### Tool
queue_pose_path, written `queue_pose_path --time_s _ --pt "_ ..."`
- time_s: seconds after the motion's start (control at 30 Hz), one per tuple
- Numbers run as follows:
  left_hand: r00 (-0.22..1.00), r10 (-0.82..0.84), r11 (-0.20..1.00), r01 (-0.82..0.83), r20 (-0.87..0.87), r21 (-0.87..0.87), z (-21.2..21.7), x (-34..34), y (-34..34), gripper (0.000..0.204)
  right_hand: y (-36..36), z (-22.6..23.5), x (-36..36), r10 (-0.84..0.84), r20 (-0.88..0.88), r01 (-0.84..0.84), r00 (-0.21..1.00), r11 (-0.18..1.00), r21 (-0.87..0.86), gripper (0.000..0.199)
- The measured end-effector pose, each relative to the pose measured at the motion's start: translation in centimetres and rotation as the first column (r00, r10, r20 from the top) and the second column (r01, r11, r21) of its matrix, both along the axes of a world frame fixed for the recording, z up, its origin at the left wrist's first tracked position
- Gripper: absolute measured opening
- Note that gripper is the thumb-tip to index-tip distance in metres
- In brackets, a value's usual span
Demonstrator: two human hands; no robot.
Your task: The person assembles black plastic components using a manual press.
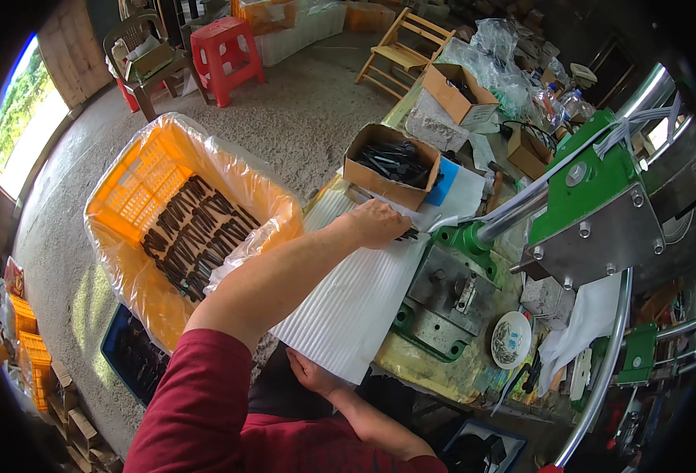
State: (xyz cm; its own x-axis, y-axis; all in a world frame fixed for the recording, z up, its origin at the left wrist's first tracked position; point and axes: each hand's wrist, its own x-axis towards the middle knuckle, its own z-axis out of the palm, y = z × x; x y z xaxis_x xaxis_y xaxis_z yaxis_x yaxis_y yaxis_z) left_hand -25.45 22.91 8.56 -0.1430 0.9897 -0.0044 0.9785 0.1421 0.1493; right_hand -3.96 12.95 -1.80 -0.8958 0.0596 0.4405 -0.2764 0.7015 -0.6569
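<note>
My left hand (375,223) reaches across to the far right part of a white ribbed foam sheet (348,299), its fingers curled and closed. Small dark pieces (409,234) show right at its fingertips; their exact kind is too small to tell. Low at the sheet's near edge is my right hand (312,372), its fingers mostly out of sight there. Just beyond my left hand stands an open cardboard box (356,175) filled with black parts. To the right of the sheet sits a green press (474,236) with a steel block (450,288) on its base.
An orange crate (139,173) lined with clear plastic holds rows of dark parts at left. A white bowl (511,340) stands right of the press base. A second cardboard box (462,94) lies farther back. A red stool (226,59) and wooden chair (403,51) stand beyond.
</note>
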Motion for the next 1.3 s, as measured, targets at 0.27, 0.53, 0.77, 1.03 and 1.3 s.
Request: queue_pose_path --time_s 0.27,0.53,0.77,1.03,1.3 --pt "1.0 0.011 1.0 -0.011 0.003 -0.024 -1.4 -0.8 0.3 0.021 0.3 -0.1 -0.1 0.029 0.026 -0.028 0.999 0.999 -0.043 0.018" --pt "0.999 -0.018 0.998 0.016 -0.031 -0.053 0.0 -0.1 0.9 0.019 0.2 -0.5 -0.1 0.029 0.023 -0.028 0.999 0.999 -0.044 0.018" --pt "0.999 -0.028 0.997 0.026 0.026 0.066 -1.1 -0.3 0.4 0.025 0.2 -0.3 -0.1 0.008 0.011 -0.008 1.0 1.0 -0.007 0.018" --pt "0.99 0.064 0.996 -0.07 0.125 0.047 -1.0 -0.4 0.1 0.033 0.1 -0.4 -0.1 0.009 0.019 -0.008 1.0 1.0 -0.024 0.019" --pt "0.966 0.068 0.994 -0.088 0.248 0.068 -0.8 -0.6 -0.9 0.053 0.1 -0.9 0.1 0.014 0.03 -0.013 0.999 0.999 -0.035 0.019"
